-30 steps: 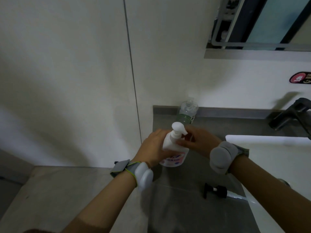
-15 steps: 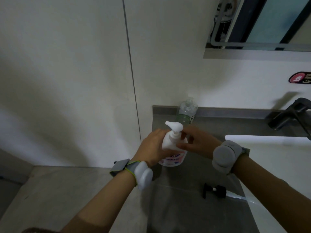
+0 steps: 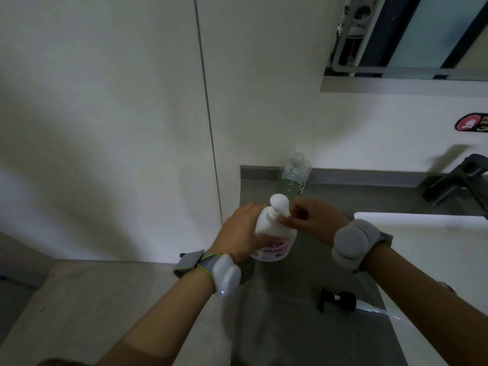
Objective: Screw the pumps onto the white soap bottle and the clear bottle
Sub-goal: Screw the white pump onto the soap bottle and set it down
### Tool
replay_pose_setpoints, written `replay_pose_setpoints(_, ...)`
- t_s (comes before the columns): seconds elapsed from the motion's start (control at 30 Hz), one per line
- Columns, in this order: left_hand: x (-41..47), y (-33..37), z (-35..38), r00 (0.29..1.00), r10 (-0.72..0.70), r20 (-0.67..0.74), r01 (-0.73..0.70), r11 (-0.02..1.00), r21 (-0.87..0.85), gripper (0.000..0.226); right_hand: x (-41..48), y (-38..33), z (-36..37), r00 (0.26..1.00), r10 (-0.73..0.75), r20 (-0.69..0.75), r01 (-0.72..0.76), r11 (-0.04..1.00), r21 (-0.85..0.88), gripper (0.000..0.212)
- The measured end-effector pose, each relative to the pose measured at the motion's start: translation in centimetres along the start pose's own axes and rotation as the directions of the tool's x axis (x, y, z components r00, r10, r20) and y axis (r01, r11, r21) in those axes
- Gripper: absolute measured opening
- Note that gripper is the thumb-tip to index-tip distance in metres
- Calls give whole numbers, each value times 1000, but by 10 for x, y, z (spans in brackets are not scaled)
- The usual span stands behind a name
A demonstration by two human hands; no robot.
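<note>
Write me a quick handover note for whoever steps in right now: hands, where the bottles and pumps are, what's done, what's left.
Left hand: wrapped around the white bottle, which stands on the grey counter.
Right hand: fingers at the white pump, at the collar.
Clear bottle: at the back wall, no pump on it.
Black pump: lying on the counter, near side.
Done: white pump seated; tightness cannot be judged.
Left: finish tightening it, then screw the black pump onto the clear bottle.

I can't read any text here. The white soap bottle [image 3: 274,237] carries a pink label with blue characters, too blurred for me to make out. The clear bottle [image 3: 295,175] has a dark-printed label, also illegible. A red-and-black sticker [image 3: 472,122] on the wall shows pale marks I cannot decipher
</note>
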State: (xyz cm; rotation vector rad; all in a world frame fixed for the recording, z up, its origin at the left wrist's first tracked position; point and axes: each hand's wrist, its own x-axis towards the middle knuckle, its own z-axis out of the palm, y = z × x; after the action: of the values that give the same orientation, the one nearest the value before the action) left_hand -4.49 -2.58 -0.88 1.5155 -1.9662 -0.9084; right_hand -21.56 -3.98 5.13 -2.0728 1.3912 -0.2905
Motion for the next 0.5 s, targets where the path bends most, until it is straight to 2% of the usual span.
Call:
replay_pose_setpoints(0.07, 0, 2, 0, 1000, -8, 2, 8, 1000, 0, 53, -1, 0, 1, 998, -22, -59, 25, 999, 42, 23)
replay_pose_setpoints(0.13, 0, 2, 2, 1000, -11, -11, 11, 1000, 9, 54, -2, -1, 3, 997, -61, -53, 64, 997, 40, 46)
replay_pose_setpoints(0.2, 0, 2, 2, 1000, -2, -25, 2, 1000, 19, 56, -2, -1, 6, 996, -88, -20, 88, 996, 12, 40)
replay_pose_setpoints(0.37, 0, 2, 2, 1000, -18, -3, 18, 1000, 19, 53, 0, 3, 3, 998, 2, -57, -2, 1000, 10, 27)
replay_pose_setpoints(0.5, 1, 3, 2, 999, -25, -24, 26, 998, 53, 54, -3, 2, 6, 996, -91, -14, 91, 996, 9, 32)
